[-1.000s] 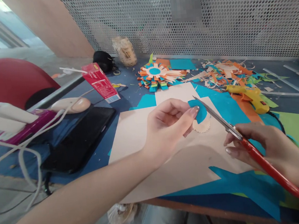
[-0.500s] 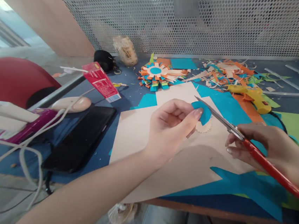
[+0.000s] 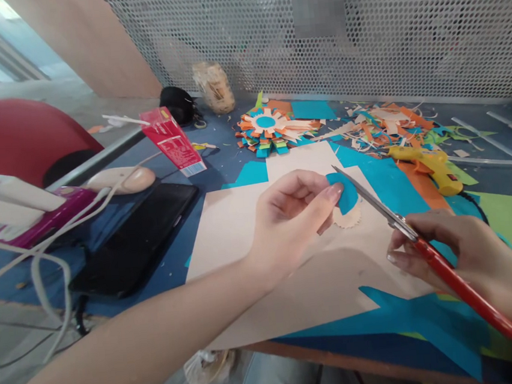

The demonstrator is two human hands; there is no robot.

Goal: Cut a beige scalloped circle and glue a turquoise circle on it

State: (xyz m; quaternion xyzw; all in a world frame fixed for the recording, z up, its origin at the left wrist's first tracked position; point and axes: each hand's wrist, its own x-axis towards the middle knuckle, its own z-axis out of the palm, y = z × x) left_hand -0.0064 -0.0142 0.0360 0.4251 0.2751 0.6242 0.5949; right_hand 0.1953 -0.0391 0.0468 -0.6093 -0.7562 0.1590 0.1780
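Between the thumb and fingers of my left hand (image 3: 292,218) is a small round piece of blue paper (image 3: 348,194). My right hand (image 3: 465,256) grips red-handled scissors (image 3: 404,226), their blades pointing up and left, close beside the blue piece's right edge. Whether the blades touch it I cannot tell. Just under the blue piece lies a cream paper disc with a notched edge (image 3: 348,217), partly hidden. Below both hands are cream sheets (image 3: 235,218). A blue paper offcut (image 3: 413,316) lies at the table's front edge.
Layered paper flowers (image 3: 267,124) and a heap of paper scraps (image 3: 389,122) lie at the back. A yellow glue gun (image 3: 439,168) is on the right. Leftward are a black phone (image 3: 138,239), a pink drink carton (image 3: 173,142) and white cables (image 3: 57,241). A perforated metal panel (image 3: 241,36) stands behind.
The blue paper piece has shifted and turned very slightly in my left hand. The scissors and my right hand hold nearly the same place.
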